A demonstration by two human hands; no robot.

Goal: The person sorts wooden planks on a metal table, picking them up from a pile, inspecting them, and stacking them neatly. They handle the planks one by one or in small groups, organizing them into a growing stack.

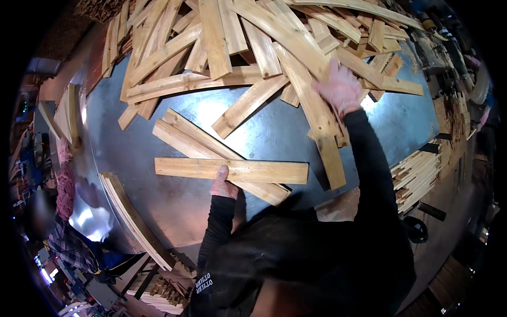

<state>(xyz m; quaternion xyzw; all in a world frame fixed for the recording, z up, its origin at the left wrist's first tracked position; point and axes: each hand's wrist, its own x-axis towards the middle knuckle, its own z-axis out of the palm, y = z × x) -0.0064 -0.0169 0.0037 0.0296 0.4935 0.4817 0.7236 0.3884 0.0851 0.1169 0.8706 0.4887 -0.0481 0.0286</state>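
My left hand (pixel 224 184), in a pink glove, presses on a short pale wooden slat (pixel 264 171) that lies crosswise on a dark metal table (pixel 264 138). Under that slat lie two longer slats (pixel 193 138) set at a slant. My right hand (pixel 341 87), also gloved, reaches far forward and rests flat on a long slat (pixel 312 105) at the edge of a big loose pile of slats (pixel 248 42). Both sleeves are black.
A curved stack of thin strips (pixel 134 219) lies on the table's near left edge. Neat stacks of slats (pixel 417 177) stand at the right, below the table. Another person in a plaid shirt (pixel 71 245) works at the lower left. Machinery (pixel 446 53) lines the far right.
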